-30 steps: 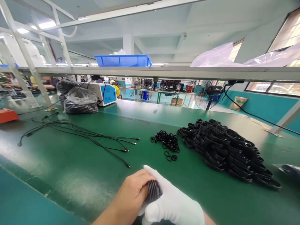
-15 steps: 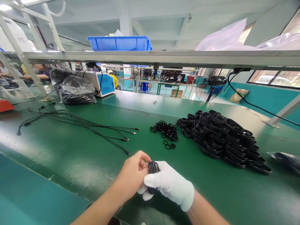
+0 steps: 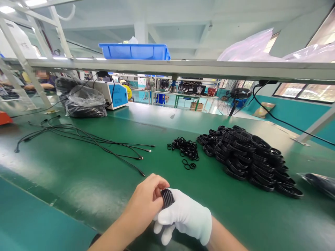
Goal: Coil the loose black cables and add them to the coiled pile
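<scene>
Coil (image 3: 168,198) tilted more than before; left hand (image 3: 146,198) pinching its side, gloved right hand (image 3: 187,214) gripping; room toward bench (image 3: 89,181) near edge.

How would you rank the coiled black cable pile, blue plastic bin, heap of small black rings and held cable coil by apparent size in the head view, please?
1. Coiled black cable pile
2. Blue plastic bin
3. Heap of small black rings
4. Held cable coil (visible part; partly hidden)

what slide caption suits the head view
White-gloved right hand gripping a coiled black cable, bare left hand against it, above a green tabletop.
</scene>
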Motion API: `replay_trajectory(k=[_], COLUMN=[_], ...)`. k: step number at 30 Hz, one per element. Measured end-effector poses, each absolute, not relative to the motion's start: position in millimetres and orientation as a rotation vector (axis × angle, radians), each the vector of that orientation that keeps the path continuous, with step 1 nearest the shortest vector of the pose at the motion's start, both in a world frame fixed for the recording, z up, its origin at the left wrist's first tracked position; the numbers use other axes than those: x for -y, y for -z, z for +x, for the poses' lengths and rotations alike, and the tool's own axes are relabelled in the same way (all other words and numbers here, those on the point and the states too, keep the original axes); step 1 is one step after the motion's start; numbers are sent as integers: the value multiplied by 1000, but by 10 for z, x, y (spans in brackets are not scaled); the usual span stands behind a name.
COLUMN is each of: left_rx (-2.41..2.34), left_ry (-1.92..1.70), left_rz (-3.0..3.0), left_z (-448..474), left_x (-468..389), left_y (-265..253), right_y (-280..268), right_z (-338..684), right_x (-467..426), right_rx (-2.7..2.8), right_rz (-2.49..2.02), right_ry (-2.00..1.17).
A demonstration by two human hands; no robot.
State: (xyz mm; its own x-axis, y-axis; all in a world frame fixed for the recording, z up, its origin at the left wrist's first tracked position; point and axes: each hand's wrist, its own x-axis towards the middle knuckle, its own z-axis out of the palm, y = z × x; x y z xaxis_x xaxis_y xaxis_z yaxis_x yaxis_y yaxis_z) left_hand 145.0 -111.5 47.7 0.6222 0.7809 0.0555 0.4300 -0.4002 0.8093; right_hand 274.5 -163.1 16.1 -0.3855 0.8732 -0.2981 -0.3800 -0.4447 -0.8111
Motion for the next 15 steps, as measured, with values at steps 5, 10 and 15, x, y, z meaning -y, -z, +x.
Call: replay_trajectory(k=[5,10,15], left_rx=[-1007,-1022,-988], left_ry=[-747,-855,-806], left_rz=[2059,1989,1988], left_z=[1452,1470,1498], left_x=[1203,1222,1172], left_y=[-295,-180,-166], right_y=[-250,-251,-181], right_z=[2717,2707,2707], right_x=[1631,1634,1620], right_rx=[873,875,817], right_rz=[-1092,-1080,-1008], right_ry=[-1933,-1896,-1919])
